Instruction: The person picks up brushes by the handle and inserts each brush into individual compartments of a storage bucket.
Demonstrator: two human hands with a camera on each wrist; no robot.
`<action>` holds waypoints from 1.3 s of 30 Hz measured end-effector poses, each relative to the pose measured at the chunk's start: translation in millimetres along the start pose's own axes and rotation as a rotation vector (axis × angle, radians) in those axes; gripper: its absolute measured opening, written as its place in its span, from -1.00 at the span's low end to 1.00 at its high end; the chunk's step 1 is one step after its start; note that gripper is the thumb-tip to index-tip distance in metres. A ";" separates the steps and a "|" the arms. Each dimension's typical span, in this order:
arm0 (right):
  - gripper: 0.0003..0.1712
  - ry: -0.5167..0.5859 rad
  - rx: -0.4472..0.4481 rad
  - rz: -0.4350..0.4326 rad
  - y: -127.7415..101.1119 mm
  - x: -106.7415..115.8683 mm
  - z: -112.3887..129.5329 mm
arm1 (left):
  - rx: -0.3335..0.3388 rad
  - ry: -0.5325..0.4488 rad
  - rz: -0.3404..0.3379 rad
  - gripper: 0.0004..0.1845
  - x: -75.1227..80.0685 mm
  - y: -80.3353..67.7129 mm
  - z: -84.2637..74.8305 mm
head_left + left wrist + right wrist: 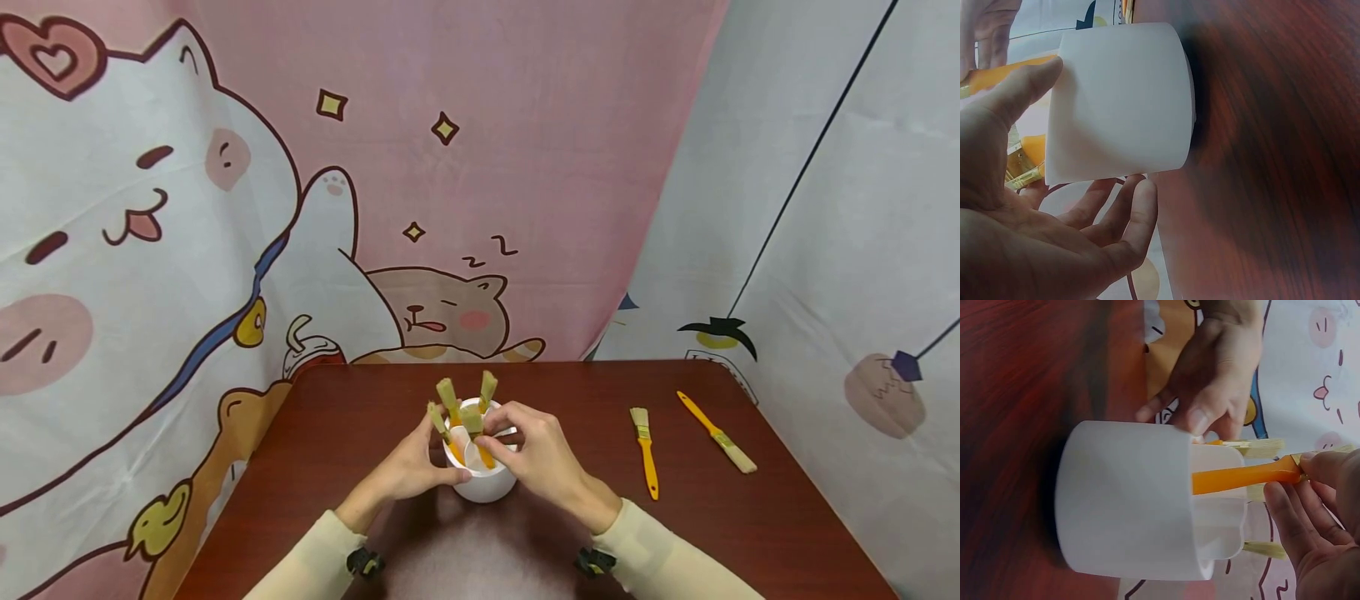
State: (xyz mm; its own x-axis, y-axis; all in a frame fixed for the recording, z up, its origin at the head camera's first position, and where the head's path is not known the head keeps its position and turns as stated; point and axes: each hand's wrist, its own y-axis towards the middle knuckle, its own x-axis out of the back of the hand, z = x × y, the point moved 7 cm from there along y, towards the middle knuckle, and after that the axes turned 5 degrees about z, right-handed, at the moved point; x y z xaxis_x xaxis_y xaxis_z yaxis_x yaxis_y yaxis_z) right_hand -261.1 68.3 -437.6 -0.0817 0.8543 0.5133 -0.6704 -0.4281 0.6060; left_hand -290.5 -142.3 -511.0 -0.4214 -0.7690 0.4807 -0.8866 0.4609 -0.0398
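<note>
Counter (pixel 337 433) was dark reddish wood w/ a white cup (pixel 483 483) near its front-middle; pink cartoon-cat cloth (pixel 225 208) hung behind the cup, pale cloth (pixel 825 208) to its right. Left hand (pixel 412 467) cupped the cup's side, fingers curled round it. Right hand (pixel 536 454) pinched an orange-handled brush (pixel 476 433) standing in the cup w/ others. Two more brushes (pixel 645 450) (pixel 716 433) lay flat right of the cup.

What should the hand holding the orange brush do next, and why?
Probably let go of the orange brush. Its handle already sits down inside the white cup, the left hand steadies the cup, and the right hand only pinches it near the bristles. Two more brushes lie on the table.
</note>
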 end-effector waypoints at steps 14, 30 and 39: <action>-0.68 -0.163 0.130 -0.010 -10.1 -12.7 -8.0 | 0.008 0.020 -0.006 0.31 -0.2 0.9 0.5; -0.67 -0.332 0.154 0.004 -22.2 -30.0 -5.8 | 0.007 -0.005 -0.011 0.30 0.1 -0.8 1.3; -0.69 -0.326 0.187 0.020 -25.7 -32.2 -3.6 | 0.010 0.002 -0.006 0.30 0.2 -0.8 1.5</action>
State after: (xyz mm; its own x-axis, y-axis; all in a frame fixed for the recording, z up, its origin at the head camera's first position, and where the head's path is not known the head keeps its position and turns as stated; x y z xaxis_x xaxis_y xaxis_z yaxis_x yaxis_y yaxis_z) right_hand -243.9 52.8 -471.9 0.1663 0.7193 0.6745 -0.5225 -0.5158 0.6789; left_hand -290.1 -143.5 -512.2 -0.4155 -0.7710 0.4827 -0.8910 0.4517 -0.0455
